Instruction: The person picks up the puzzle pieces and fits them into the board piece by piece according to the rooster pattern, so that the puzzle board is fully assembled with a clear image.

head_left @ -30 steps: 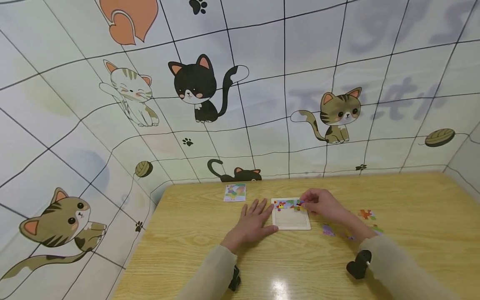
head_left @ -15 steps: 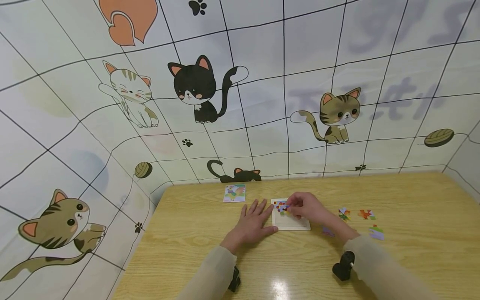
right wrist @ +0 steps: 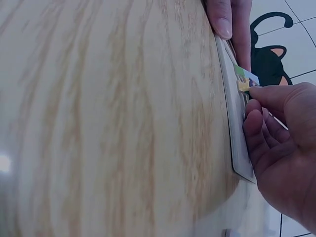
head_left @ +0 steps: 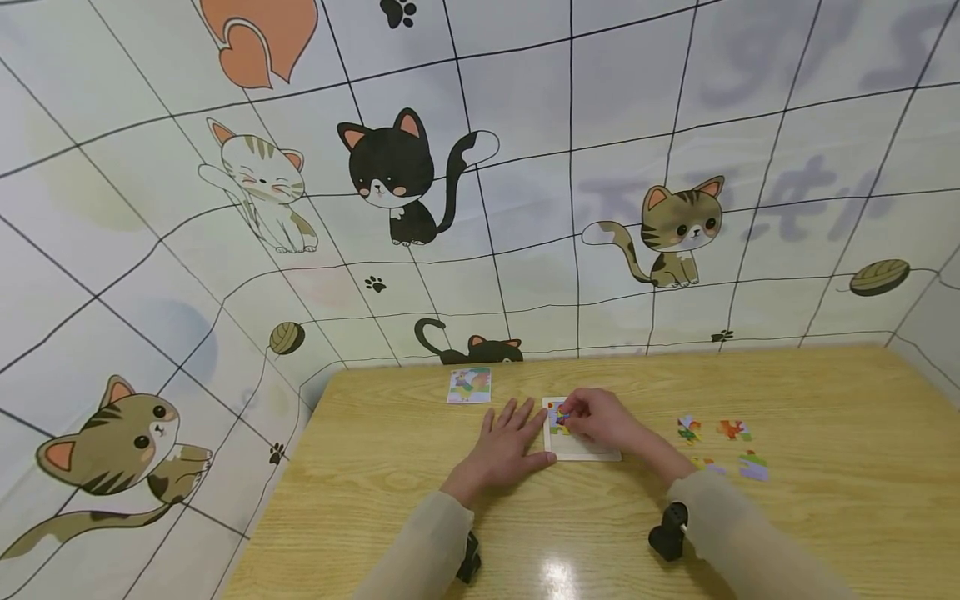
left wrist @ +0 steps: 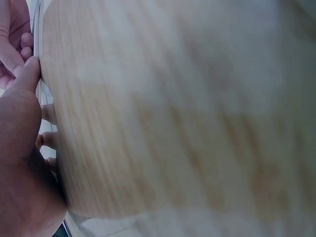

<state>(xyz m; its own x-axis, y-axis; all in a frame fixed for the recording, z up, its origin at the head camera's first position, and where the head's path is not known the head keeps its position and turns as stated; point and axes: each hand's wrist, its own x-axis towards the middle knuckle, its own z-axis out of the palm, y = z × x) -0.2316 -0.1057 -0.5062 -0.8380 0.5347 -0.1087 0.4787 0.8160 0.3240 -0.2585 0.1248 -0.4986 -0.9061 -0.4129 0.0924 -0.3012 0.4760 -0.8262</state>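
A shallow pale puzzle tray [head_left: 588,457] lies on the table with colourful puzzle pieces in its upper left part. My left hand [head_left: 504,450] lies flat with fingers spread, its index finger and thumb touching the tray's left edge. Over the tray, my right hand [head_left: 603,419] pinches a puzzle piece [right wrist: 248,81] between thumb and fingertips. That piece is slightly tilted in the right wrist view, near the tray's left side. My right hand hides much of the tray's middle and right. The left wrist view shows my left thumb [left wrist: 29,74] at the tray edge.
Loose puzzle pieces lie right of the tray, among them an orange one [head_left: 733,430], a green one [head_left: 688,429] and a purple-green one [head_left: 753,466]. A picture card [head_left: 469,386] lies at the back left. A cat-patterned wall covering [head_left: 525,275] rises behind the table.
My right hand has moved left from the tray's upper right corner to its upper left part, and the pieces in the tray have shifted left. My left hand has stayed in place.
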